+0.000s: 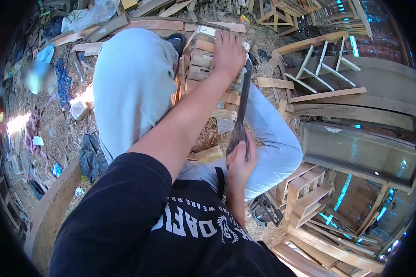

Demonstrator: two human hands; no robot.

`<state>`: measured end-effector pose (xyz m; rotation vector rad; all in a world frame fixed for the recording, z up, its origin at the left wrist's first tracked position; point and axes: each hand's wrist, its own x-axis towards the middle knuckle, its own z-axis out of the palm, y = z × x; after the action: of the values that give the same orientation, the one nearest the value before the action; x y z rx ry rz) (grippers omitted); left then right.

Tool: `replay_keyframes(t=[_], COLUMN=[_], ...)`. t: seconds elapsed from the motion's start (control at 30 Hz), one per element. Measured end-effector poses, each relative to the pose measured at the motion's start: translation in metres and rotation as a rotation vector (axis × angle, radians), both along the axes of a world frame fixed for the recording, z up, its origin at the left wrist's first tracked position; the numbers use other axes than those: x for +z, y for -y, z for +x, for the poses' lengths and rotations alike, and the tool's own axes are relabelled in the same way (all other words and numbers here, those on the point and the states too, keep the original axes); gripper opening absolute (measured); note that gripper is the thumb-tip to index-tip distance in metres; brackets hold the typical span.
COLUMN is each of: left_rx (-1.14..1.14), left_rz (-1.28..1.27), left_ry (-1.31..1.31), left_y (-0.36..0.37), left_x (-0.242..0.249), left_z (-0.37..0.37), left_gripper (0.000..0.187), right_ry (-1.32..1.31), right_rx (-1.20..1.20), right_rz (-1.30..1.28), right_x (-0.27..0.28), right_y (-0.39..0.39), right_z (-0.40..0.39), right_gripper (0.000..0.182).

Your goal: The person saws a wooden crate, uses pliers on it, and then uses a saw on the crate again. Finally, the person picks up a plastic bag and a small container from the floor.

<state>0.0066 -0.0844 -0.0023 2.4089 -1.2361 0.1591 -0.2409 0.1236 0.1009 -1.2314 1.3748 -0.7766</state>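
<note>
A slatted wooden frame (199,61) made of short planks lies between my legs. My left hand (229,53) is at its far end, fingers bent over the end board with their tips hidden. My right hand (241,159), near my lap, is closed around the lower end of a long dark hand tool (241,104). The tool's narrow shaft runs away from me along the frame's right side, its far end close to my left hand. What kind of tool it is, I cannot tell.
Loose boards and offcuts lie beyond the frame. To the right are a white slatted piece (326,69), a long wooden trough (360,150) and a small wooden box (309,189). A dark round power tool (265,210) sits by my right side. A black plastic bag (93,157) lies left.
</note>
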Motion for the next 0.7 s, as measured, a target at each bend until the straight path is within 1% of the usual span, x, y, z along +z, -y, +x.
replay_keyframes(t=[0.03, 0.1, 0.23, 0.27, 0.33, 0.37, 0.47, 0.6, 0.7], left_rx=[0.006, 0.009, -0.002, -0.003, -0.02, -0.01, -0.02, -0.019, -0.01], left_rz=[-0.001, 0.014, 0.044, 0.037, 0.037, 0.031, 0.051, 0.052, 0.014], left_ry=[-0.004, 0.028, 0.008, 0.01, 0.006, 0.003, 0.008, 0.014, -0.019], left_y=[0.002, 0.004, -0.002, -0.003, -0.005, -0.003, 0.001, -0.002, 0.0], left_x=[-0.001, -0.006, 0.002, 0.005, 0.005, 0.005, -0.001, 0.003, 0.004], left_z=[0.002, 0.0, 0.0, 0.0, 0.001, 0.004, 0.001, 0.001, 0.004], left_gripper=[0.044, 0.044, 0.047, 0.047, 0.047, 0.047, 0.048, 0.049, 0.047], right_ry=[0.015, 0.03, 0.04, 0.042, -0.057, -0.004, -0.021, 0.011, 0.026], right_rx=[-0.004, -0.006, -0.01, -0.011, 0.039, -0.004, 0.02, -0.014, -0.012], right_rz=[0.047, 0.038, 0.048, 0.042, -0.056, 0.005, -0.009, -0.01, 0.001], right_x=[0.005, -0.001, -0.002, -0.004, -0.011, 0.002, -0.007, -0.009, 0.003], right_y=[-0.007, 0.012, 0.04, 0.032, 0.002, -0.01, 0.016, 0.032, -0.004], right_z=[-0.006, 0.004, 0.032, 0.023, -0.01, -0.007, 0.01, 0.026, -0.002], right_gripper=[0.04, 0.04, 0.04, 0.04, 0.04, 0.039, 0.04, 0.041, 0.041])
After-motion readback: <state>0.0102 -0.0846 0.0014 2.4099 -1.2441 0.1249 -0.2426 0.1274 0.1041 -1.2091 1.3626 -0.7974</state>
